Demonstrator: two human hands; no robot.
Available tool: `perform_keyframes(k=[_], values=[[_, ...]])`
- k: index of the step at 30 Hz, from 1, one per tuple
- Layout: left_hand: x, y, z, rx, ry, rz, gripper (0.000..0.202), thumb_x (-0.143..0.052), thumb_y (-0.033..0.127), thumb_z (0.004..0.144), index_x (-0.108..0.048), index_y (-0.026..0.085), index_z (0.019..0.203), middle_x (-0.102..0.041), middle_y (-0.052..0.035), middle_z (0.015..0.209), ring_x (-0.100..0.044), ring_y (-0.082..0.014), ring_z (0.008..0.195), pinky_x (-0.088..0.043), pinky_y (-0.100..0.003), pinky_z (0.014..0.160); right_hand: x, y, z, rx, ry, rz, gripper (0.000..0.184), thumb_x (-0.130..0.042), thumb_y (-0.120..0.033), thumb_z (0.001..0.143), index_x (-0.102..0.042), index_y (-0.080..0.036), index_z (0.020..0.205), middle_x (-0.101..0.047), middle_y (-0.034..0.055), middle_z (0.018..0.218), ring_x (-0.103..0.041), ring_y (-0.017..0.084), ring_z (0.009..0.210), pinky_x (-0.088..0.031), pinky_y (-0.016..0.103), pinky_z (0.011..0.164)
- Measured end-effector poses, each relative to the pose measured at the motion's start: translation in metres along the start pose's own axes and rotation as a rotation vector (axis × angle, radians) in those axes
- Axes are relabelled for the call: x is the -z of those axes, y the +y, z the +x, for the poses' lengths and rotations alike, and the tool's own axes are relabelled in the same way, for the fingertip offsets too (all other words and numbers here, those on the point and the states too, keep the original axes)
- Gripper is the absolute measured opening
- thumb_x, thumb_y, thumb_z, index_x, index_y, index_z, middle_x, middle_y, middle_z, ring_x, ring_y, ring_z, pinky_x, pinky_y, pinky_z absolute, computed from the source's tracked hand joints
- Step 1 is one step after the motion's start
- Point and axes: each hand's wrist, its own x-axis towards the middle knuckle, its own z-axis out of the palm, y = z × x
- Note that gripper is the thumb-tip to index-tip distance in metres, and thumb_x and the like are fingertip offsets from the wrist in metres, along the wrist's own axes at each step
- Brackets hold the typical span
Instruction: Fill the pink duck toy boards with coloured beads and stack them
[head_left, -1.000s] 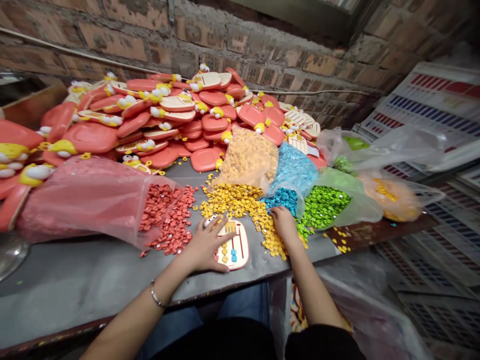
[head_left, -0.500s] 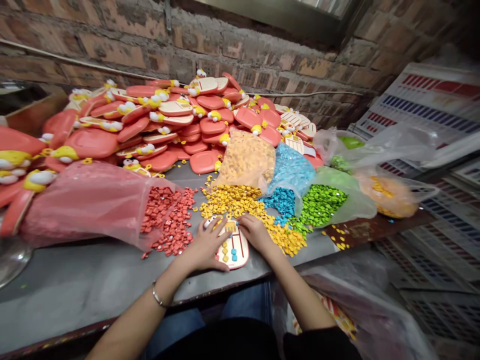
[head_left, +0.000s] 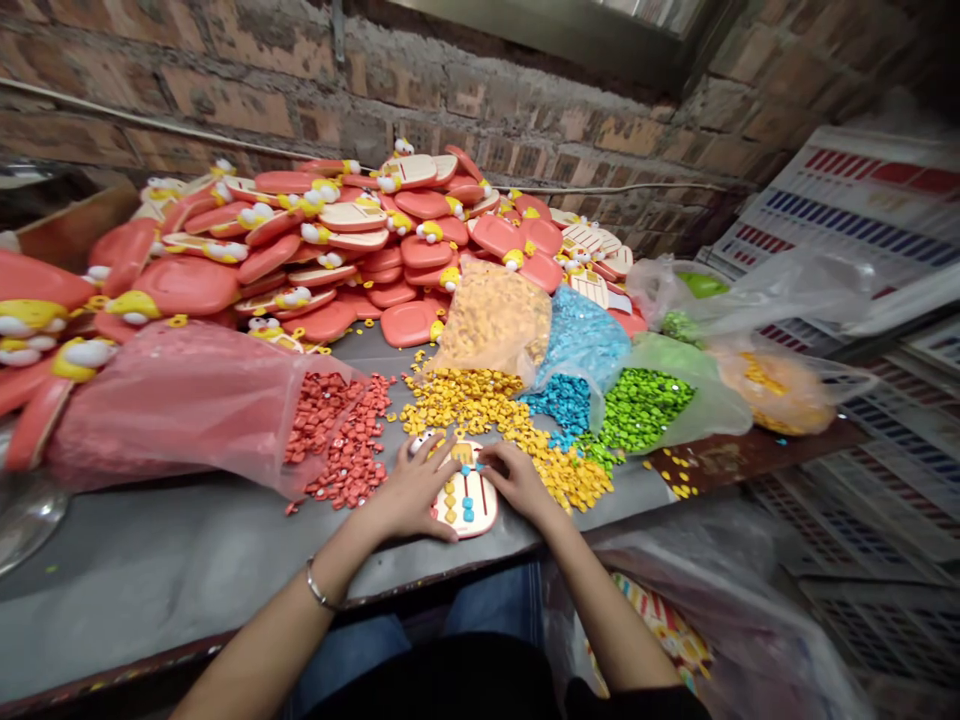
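Note:
A small cream toy board with slots and a few yellow and blue beads lies on the grey table in front of me. My left hand rests on its left side, fingers spread, holding it down. My right hand is at its upper right edge, fingertips pinched at a small blue bead on the board. Loose red beads, yellow beads, blue beads and green beads spill from plastic bags just beyond the board.
A big heap of red and cream toy boards with yellow chick heads fills the back of the table against a brick wall. A pink bag lies left. White plastic crates stand at the right, with clear bags beside them.
My right hand came back from the blue and green beads to the board's upper right edge. A blue bead now sits near the board's top. My left hand stayed on the board.

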Motion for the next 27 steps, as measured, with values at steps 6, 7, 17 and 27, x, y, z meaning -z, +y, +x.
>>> perform_keyframes(k=[6,7,17,27], values=[[-0.002,-0.003,0.0,-0.008,0.006,0.007,0.097,-0.066,0.076,0.063,-0.04,0.027,0.143,-0.017,-0.012,0.159,-0.012,-0.0398,0.145,-0.007,-0.062,0.111,-0.001,0.001,0.002,0.004,-0.001,0.014,0.009,-0.06,-0.016,0.086,-0.063,-0.019,0.094,-0.065,0.0042,0.089,-0.06,0.019,0.084,-0.046,0.032,0.077],[-0.002,-0.003,0.0,-0.008,0.008,0.008,0.1,-0.067,0.076,0.062,-0.038,0.029,0.145,-0.018,-0.0115,0.159,-0.013,-0.0394,0.145,-0.006,-0.062,0.111,-0.001,0.001,0.003,0.0,0.002,0.012,0.008,-0.06,-0.016,0.087,-0.063,-0.019,0.094,-0.065,0.004,0.088,-0.06,0.019,0.083,-0.046,0.031,0.076],[-0.002,-0.002,0.0,-0.027,0.011,-0.001,0.092,-0.076,0.069,0.059,-0.047,0.032,0.138,-0.016,-0.0152,0.159,-0.012,-0.0408,0.145,-0.005,-0.063,0.11,-0.003,-0.004,0.005,0.002,0.034,0.002,0.009,-0.058,-0.012,0.086,-0.063,-0.019,0.09,-0.065,0.0039,0.086,-0.06,0.019,0.082,-0.046,0.031,0.076],[-0.006,-0.003,0.0,0.011,0.005,-0.071,0.113,-0.081,0.065,0.054,-0.03,0.026,0.148,-0.011,-0.0146,0.16,-0.007,-0.0392,0.146,-0.003,-0.062,0.112,0.005,-0.011,0.006,-0.016,-0.041,0.013,0.014,-0.06,-0.01,0.084,-0.067,-0.019,0.09,-0.069,0.0035,0.086,-0.062,0.018,0.081,-0.047,0.03,0.075]])
